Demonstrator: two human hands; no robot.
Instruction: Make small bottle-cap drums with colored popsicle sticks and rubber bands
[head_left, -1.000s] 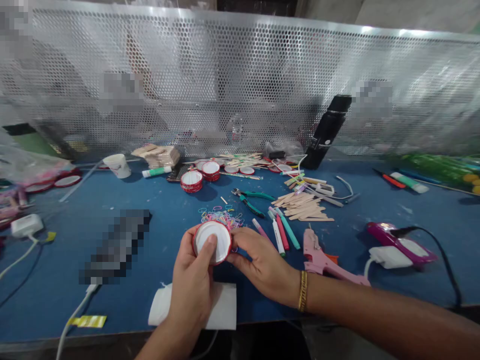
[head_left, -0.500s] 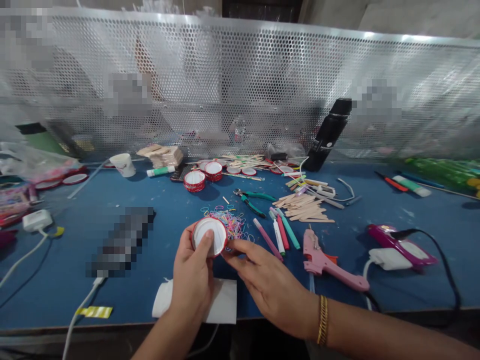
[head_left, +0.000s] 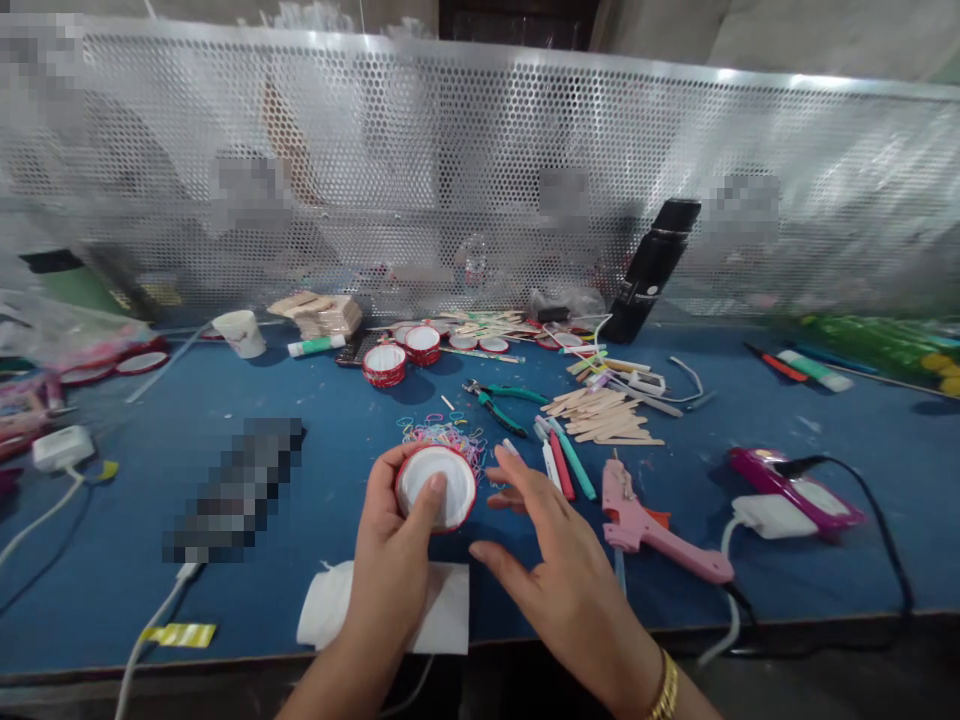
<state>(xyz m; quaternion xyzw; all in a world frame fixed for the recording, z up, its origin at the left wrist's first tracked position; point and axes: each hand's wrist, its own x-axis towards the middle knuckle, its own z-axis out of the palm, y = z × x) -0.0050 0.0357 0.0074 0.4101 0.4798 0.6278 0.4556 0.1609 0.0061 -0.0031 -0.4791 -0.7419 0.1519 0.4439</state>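
Note:
A round jar lid (head_left: 454,505) with a red rim and white inside is held in my left hand (head_left: 395,555), the thumb pressed on its inner face. My right hand (head_left: 559,560) is just to the right of the lid, apart from it, with fingers spread and nothing in them. Behind the lid lies a heap of small coloured rubber bands (head_left: 442,430), partly hidden by it. White paper (head_left: 450,610) lies under my left wrist. Several markers (head_left: 564,465) rest beyond my right hand.
A pink glue gun (head_left: 652,530) and a purple device (head_left: 795,490) lie to the right. Teal-handled pliers (head_left: 502,400), wooden sticks (head_left: 604,415) and stacked red-rimmed lids (head_left: 384,366) are farther back. A phone (head_left: 236,490) on a cable lies left. A perforated metal panel (head_left: 412,150) closes the back.
My right hand has come off the lid's edge and opened, shifting right. My left hand has moved slightly right with the lid, which now faces me more fully.

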